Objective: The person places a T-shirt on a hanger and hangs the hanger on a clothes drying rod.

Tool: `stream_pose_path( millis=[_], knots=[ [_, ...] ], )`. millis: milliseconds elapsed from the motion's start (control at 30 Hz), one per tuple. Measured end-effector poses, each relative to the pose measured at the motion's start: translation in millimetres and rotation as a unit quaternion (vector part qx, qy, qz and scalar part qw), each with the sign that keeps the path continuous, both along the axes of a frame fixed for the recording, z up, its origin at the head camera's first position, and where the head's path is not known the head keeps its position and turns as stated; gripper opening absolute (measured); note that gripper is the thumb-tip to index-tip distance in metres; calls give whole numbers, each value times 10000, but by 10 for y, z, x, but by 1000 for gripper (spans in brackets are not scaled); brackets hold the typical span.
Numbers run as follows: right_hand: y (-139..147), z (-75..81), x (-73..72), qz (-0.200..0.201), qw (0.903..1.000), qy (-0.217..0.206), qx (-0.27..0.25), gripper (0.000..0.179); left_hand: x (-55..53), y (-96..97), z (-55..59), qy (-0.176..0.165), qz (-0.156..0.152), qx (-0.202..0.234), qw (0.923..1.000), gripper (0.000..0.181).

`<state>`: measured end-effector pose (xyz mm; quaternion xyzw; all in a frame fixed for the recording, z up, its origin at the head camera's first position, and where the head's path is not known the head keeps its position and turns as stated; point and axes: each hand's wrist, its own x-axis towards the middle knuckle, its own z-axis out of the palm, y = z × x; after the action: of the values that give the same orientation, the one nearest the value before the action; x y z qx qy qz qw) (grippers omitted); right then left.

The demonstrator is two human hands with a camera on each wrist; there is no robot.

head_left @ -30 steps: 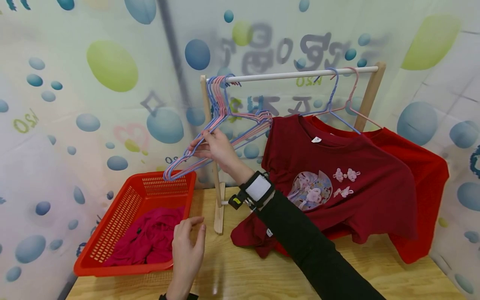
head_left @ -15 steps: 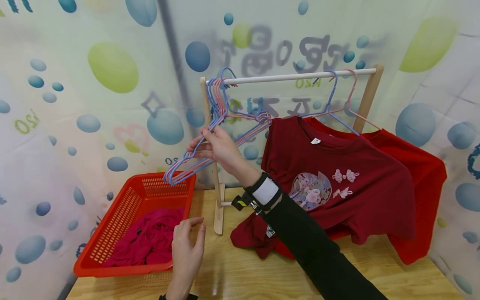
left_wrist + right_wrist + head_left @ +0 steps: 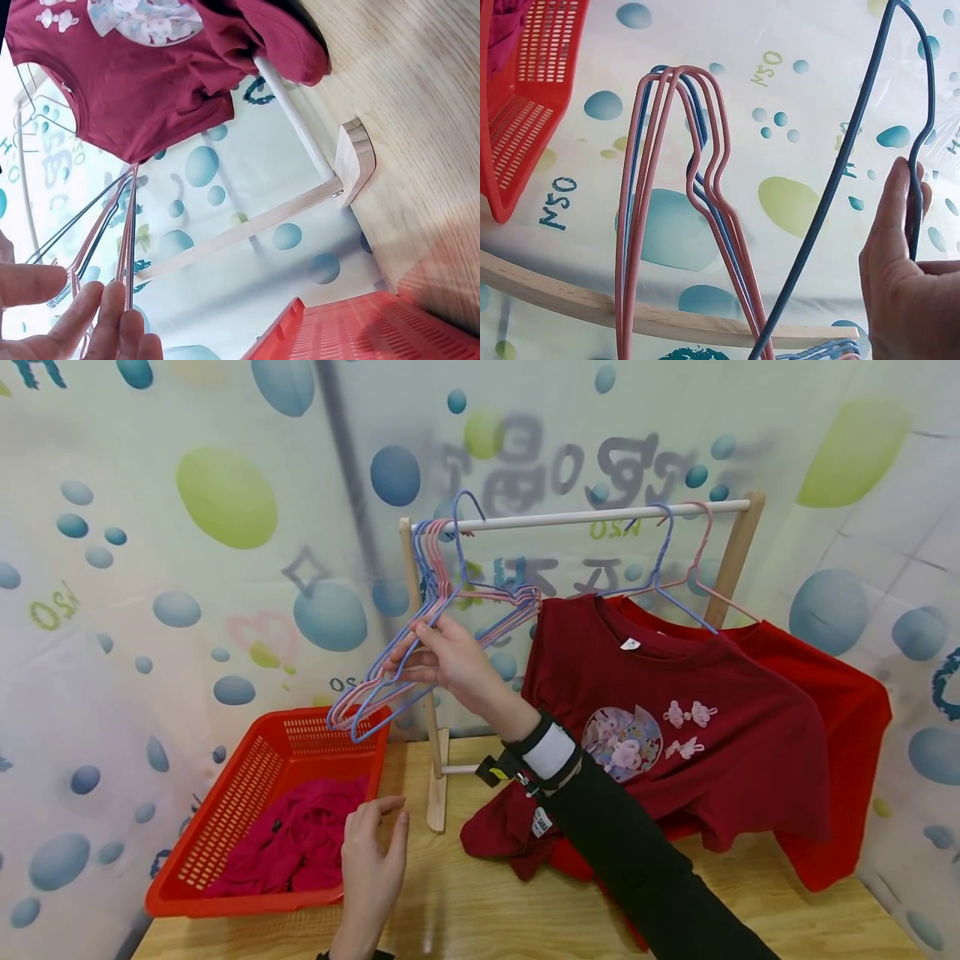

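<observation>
My right hand (image 3: 457,664) pinches one arm of a blue clothes hanger (image 3: 931,94), its thumb on top and fingers beneath. This hanger's hook stands just above the rail, in front of a bunch of pink and blue hangers (image 3: 634,187) at the rack's left end. Low in the head view, my left hand (image 3: 372,852) hovers by the orange basket's (image 3: 168,877) right side, its fingers loosely bent around nothing. Inside the basket lies a crumpled magenta garment (image 3: 300,835).
On the right of the wooden rack's white rail (image 3: 555,517), a dark red T-shirt (image 3: 757,760) with a printed picture hangs on a blue hanger. Behind it is a brighter red garment (image 3: 855,718) on a pink hanger. A wood-grain table (image 3: 450,893) carries everything.
The front blue hanger has come up off the rail and shifted right, away from the bunch, in my right hand. My left hand has stayed almost still.
</observation>
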<state>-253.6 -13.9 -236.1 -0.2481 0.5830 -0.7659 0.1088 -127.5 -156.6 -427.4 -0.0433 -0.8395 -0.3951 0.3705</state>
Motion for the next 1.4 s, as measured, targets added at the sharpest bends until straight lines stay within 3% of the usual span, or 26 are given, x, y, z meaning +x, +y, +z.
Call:
stream_pose_path(
  millis=[233, 333, 667, 967, 1200, 1400],
  knots=[
    [204, -137, 145, 172, 9998, -102, 16, 17, 1, -6, -11, 128, 8, -20, 9999, 19],
    [312, -227, 251, 277, 9995, -45, 138, 20, 5, -5, -13, 143, 7, 15, 9999, 19],
    [741, -601, 640, 673, 9972, -317, 1, 13, 16, -3, 11, -130, 30, 78, 9999, 17],
    [1076, -917, 746, 737, 9962, -436, -122, 10, 18, -10, 19, -240, 53, 77, 9997, 16],
    [1207, -999, 835, 598, 9962, -610, 162, 11, 9, -8, 5, -206, 14, 81, 9998, 17],
    [1305, -1062, 931, 774, 9934, -784, 330, 12, 5, -6, 13, -356, 27, 138, 9993, 16]
  ],
)
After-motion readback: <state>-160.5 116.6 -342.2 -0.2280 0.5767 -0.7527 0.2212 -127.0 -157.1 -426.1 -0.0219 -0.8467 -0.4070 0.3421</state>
